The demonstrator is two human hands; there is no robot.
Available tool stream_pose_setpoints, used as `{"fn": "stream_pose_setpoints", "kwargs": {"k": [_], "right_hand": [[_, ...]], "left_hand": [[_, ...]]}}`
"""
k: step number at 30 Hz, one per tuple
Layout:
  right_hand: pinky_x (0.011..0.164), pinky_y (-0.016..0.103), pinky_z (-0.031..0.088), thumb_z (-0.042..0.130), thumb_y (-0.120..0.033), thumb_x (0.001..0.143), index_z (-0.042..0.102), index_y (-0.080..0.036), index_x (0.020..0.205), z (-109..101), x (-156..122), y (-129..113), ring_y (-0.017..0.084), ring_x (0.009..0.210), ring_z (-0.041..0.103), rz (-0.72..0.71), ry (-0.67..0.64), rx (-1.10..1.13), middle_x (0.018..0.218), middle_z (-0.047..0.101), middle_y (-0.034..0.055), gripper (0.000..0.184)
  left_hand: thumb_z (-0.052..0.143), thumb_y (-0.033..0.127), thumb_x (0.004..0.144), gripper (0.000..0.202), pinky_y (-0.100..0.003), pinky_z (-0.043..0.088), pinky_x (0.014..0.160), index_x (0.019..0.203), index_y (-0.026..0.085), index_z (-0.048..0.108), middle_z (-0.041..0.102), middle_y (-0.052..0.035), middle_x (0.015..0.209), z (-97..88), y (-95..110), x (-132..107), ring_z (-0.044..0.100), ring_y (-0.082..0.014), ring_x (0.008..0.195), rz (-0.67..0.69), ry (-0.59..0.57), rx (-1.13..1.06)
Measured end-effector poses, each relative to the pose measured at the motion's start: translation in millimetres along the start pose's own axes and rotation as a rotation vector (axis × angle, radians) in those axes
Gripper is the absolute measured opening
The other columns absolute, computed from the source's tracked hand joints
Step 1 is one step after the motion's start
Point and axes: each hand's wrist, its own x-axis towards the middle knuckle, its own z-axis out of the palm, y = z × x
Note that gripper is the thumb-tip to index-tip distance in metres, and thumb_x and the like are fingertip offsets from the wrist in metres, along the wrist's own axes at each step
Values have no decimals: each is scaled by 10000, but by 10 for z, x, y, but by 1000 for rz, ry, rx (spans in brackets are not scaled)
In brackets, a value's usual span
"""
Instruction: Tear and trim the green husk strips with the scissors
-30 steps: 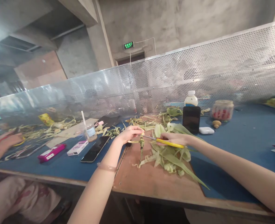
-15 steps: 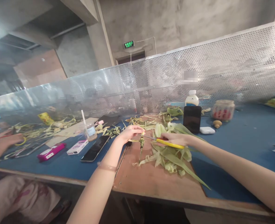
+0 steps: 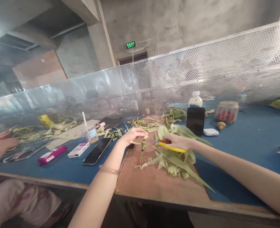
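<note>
My left hand (image 3: pixel 135 134) pinches the top of a green knotted plant strip (image 3: pixel 143 146), which hangs down over a brown board (image 3: pixel 135 183). A pale stub sticks out at its fingertips. In my right hand (image 3: pixel 175 141) is a pair of scissors (image 3: pixel 172 147) with yellow handles, the fingers closed round them. The blades point left and reach close to the top of the strip; whether they touch it I cannot tell. Pale green leaves (image 3: pixel 175 161) lie in a loose heap below my right hand.
A phone (image 3: pixel 97 151), a small box (image 3: pixel 78 149), a magenta packet (image 3: pixel 51 155) and a cup with a straw (image 3: pixel 92 133) stand to the left. On the right are a dark upright device (image 3: pixel 195 121), a white earphone case (image 3: pixel 211 132) and a jar (image 3: pixel 227 111). A co-worker's hand (image 3: pixel 5 142) shows far left.
The hanging strip has swung slightly left at its lower end. My right hand and the scissors have shifted very little. The co-worker's hand at far left has moved left.
</note>
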Motion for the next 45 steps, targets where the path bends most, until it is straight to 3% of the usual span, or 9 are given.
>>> {"fn": "stream_pose_setpoints", "kwargs": {"k": [12,21,25,29,35,41,45], "right_hand": [[521,237,261,365,-607,749,496,-160,685,-58,9,-69,107,579,399,-26,-21,-22,657,498,2,470],[523,234,255,368,-442,790,487,-161,667,-35,48,12,105,569,381,-44,-26,-97,634,493,3,328],[510,236,253,364,-538,774,480,-171,689,-27,21,-15,108,554,387,6,-28,-139,641,494,9,394],[487,239,253,435,-699,638,487,-182,713,-23,13,-86,121,549,419,99,-20,-183,657,507,16,525],[478,248,261,407,-737,624,489,-180,698,-13,8,-162,132,532,439,145,-19,-237,643,523,28,568],[483,240,270,409,-659,694,511,-173,727,12,13,-124,129,536,439,119,-45,-232,667,545,32,497],[493,232,254,400,-444,779,541,-169,733,32,55,-94,125,552,449,96,-24,-300,675,558,40,313]], "left_hand": [[676,284,565,261,-248,396,623,767,120,675,675,-105,796,1,12,-21,597,-175,746,-13,30,52],[652,315,594,291,-258,399,676,809,119,669,670,-102,830,-29,-6,-22,593,-167,776,-41,-5,130],[648,322,596,301,-263,405,694,816,119,666,669,-103,854,-25,6,-29,594,-174,799,-39,-8,170],[652,318,587,290,-267,417,693,801,123,666,671,-102,851,-17,23,-37,598,-181,807,-32,1,190],[664,311,580,266,-269,427,710,782,138,673,676,-92,843,16,42,-53,605,-173,790,-46,-14,176],[678,292,575,252,-270,434,715,782,148,675,679,-80,825,35,42,-53,607,-160,762,-65,-39,141],[676,311,579,269,-271,429,710,790,143,677,679,-84,806,21,25,-48,605,-163,758,-50,-41,168]]}}
